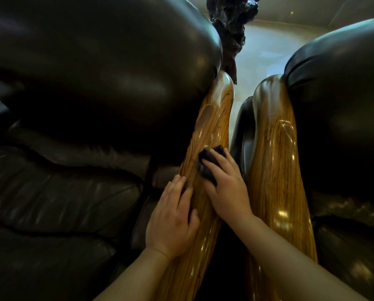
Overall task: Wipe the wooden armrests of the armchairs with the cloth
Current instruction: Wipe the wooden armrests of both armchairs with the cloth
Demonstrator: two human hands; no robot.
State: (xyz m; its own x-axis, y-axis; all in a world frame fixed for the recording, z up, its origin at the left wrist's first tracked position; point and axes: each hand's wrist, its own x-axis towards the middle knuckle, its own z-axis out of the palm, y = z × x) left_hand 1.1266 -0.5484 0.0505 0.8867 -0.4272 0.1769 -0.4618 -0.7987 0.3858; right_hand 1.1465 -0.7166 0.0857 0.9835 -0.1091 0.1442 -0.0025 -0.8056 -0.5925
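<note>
Now I'm mid-wipe: my right hand (pixel 226 187) grip presses the dark cloth (pixel 207 162) onto the left armrest (pixel 212 118); left hand (pixel 174 216) rests spread beside it. Next, I'd push ahead toward the far end, then the right armrest (pixel 273 148).

Carving (pixel 231 29): dark, gnarled and glossy, upright at top centre, beyond the gap between the two chairs.
Floor (pixel 268 46): pale, polished, reflective, behind the carving.
Wall (pixel 294 7): light strip at the top right, meeting the floor along a faint edge.
</note>
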